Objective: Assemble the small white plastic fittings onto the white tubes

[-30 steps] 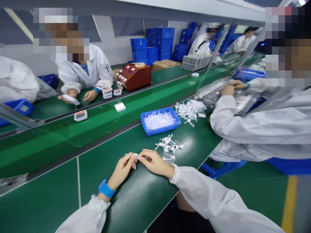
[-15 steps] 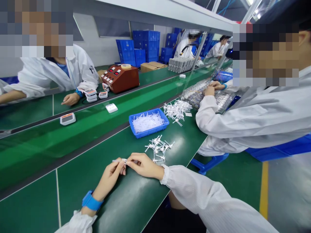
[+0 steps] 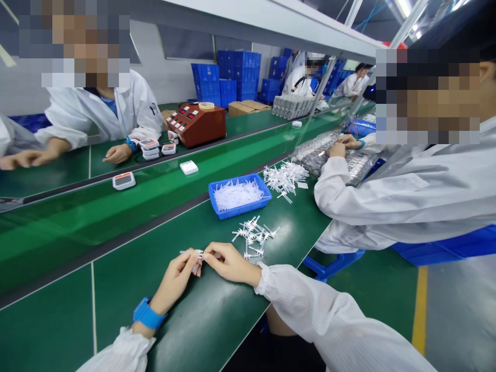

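Note:
My left hand (image 3: 180, 273), with a blue band at its wrist, pinches a small white plastic part (image 3: 199, 253) between thumb and fingers. From the right, my right hand (image 3: 228, 262) closes its thumb and index finger on the same part, so the fingertips nearly meet. Much of the part is covered by the fingers. Just beyond my right hand lies a loose group of white parts (image 3: 253, 235) with thin stems. Behind them a blue tray (image 3: 242, 209) is filled with thin white translucent pieces.
A larger pile of white pieces (image 3: 284, 178) lies right of the tray. White devices (image 3: 124, 181) rest on the green conveyor (image 3: 163, 181). A person works at the right beside clear bags (image 3: 318, 147); another sits across, near a red-brown control box (image 3: 197, 126).
The camera view has shifted slightly. The white device on the conveyor has moved right. Across the belt, a person's hand at the far left has moved, while my hands keep nearly the same pose.

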The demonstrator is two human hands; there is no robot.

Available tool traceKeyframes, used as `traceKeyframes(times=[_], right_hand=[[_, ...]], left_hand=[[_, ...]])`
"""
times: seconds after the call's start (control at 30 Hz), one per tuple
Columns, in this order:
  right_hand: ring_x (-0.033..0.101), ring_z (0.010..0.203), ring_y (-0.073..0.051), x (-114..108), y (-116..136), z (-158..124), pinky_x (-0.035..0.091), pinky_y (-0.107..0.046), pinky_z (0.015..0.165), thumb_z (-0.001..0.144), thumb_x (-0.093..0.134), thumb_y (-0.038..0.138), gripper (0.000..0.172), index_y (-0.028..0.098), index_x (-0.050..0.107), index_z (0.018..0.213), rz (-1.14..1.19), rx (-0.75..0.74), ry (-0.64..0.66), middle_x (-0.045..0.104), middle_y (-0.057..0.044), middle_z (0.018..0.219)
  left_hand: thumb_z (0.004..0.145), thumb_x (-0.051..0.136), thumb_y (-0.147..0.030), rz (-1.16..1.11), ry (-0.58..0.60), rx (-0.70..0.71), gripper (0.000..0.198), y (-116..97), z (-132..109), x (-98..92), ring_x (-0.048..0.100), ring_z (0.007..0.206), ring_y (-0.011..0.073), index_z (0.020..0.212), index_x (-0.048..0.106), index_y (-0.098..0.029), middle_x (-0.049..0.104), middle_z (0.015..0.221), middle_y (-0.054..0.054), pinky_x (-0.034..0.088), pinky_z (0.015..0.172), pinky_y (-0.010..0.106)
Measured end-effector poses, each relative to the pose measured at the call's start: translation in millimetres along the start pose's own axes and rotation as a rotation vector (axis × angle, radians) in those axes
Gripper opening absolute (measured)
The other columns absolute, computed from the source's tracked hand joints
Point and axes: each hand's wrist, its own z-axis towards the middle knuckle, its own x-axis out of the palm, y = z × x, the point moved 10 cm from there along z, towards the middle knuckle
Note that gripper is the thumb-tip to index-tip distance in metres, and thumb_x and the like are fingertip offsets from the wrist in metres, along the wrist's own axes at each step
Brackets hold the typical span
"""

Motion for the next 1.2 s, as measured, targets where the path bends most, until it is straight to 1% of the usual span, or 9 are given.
traceKeyframes(times=[0.13, 0.23, 0.33, 0.4, 0.67, 0.9, 1.2], right_hand=[[0.044, 0.056, -0.008, 7, -6, -1, 0.036, -0.018, 0.052, 0.094, 0.045, 0.027, 0.020, 0.015, 0.056, 0.082, 0.009, 0.050, 0.065, 0.053, 0.002, 0.068], [0.043, 0.058, -0.008, 9, -2, -2, 0.037, -0.019, 0.056, 0.095, 0.041, 0.025, 0.024, 0.016, 0.054, 0.077, -0.041, 0.007, 0.085, 0.051, 0.002, 0.067], [0.046, 0.062, -0.009, 9, 3, -2, 0.038, -0.020, 0.062, 0.095, 0.039, 0.022, 0.026, 0.017, 0.051, 0.074, -0.079, -0.039, 0.088, 0.051, 0.002, 0.068], [0.046, 0.063, -0.009, 9, 4, -2, 0.038, -0.020, 0.064, 0.095, 0.038, 0.022, 0.026, 0.017, 0.050, 0.073, -0.101, -0.046, 0.089, 0.050, 0.002, 0.068], [0.045, 0.063, -0.010, 10, 8, -1, 0.037, -0.022, 0.063, 0.096, 0.037, 0.024, 0.028, 0.018, 0.046, 0.070, -0.131, -0.075, 0.091, 0.048, 0.002, 0.069], [0.044, 0.062, -0.010, 10, 6, -2, 0.037, -0.022, 0.062, 0.097, 0.036, 0.026, 0.029, 0.019, 0.044, 0.070, -0.153, -0.059, 0.099, 0.046, 0.002, 0.069], [0.045, 0.063, -0.010, 8, 8, 0, 0.038, -0.022, 0.064, 0.096, 0.037, 0.025, 0.028, 0.018, 0.045, 0.070, -0.125, -0.068, 0.077, 0.047, 0.002, 0.069]], left_hand=[[0.091, 0.044, -0.051, -0.004, -0.010, 0.004, 0.045, -3, -1, -1.8, 0.047, 0.055, 0.0128, 0.061, 0.052, -0.018, 0.049, 0.057, -0.001, 0.039, 0.059, 0.026], [0.091, 0.043, -0.051, 0.007, -0.017, 0.003, 0.046, -4, -2, -2.6, 0.047, 0.055, 0.0128, 0.060, 0.052, -0.018, 0.049, 0.057, -0.001, 0.039, 0.059, 0.025], [0.090, 0.043, -0.052, 0.019, -0.008, -0.005, 0.046, -2, -2, -1.6, 0.047, 0.055, 0.0131, 0.061, 0.052, -0.018, 0.050, 0.057, -0.001, 0.039, 0.058, 0.025], [0.090, 0.044, -0.052, 0.022, 0.001, -0.007, 0.046, -1, -1, -0.8, 0.047, 0.055, 0.0131, 0.061, 0.053, -0.018, 0.050, 0.057, -0.001, 0.038, 0.058, 0.025], [0.091, 0.042, -0.050, 0.029, 0.028, -0.008, 0.046, 2, -1, 0.6, 0.047, 0.056, 0.0133, 0.060, 0.053, -0.017, 0.050, 0.059, 0.000, 0.038, 0.059, 0.025], [0.090, 0.044, -0.051, 0.030, 0.030, -0.006, 0.047, 0, 0, 0.6, 0.048, 0.057, 0.0139, 0.058, 0.053, -0.018, 0.051, 0.060, 0.000, 0.038, 0.060, 0.025], [0.091, 0.042, -0.052, 0.009, 0.031, -0.019, 0.047, 0, 0, 1.8, 0.046, 0.057, 0.0140, 0.059, 0.051, -0.018, 0.050, 0.058, 0.000, 0.038, 0.061, 0.026]])
